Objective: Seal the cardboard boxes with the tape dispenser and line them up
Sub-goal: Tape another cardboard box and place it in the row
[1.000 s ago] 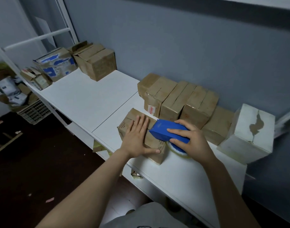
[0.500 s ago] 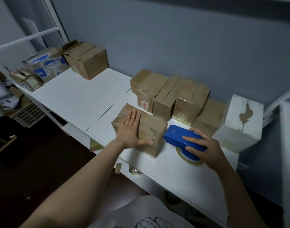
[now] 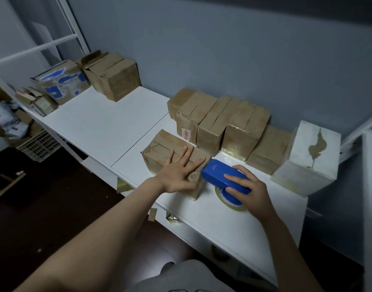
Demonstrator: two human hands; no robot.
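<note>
Matt brown cardboard box (image 3: 159,151), glossy blue plastic tape dispenser (image 3: 223,178), smooth white table (image 3: 109,123).

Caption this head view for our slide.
Left hand flat on a cardboard box; right hand grips the blue tape dispenser.

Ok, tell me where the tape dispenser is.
In the head view, the tape dispenser is right of centre on the white table, gripped by the right hand, its nose at the box under the left hand.
</note>
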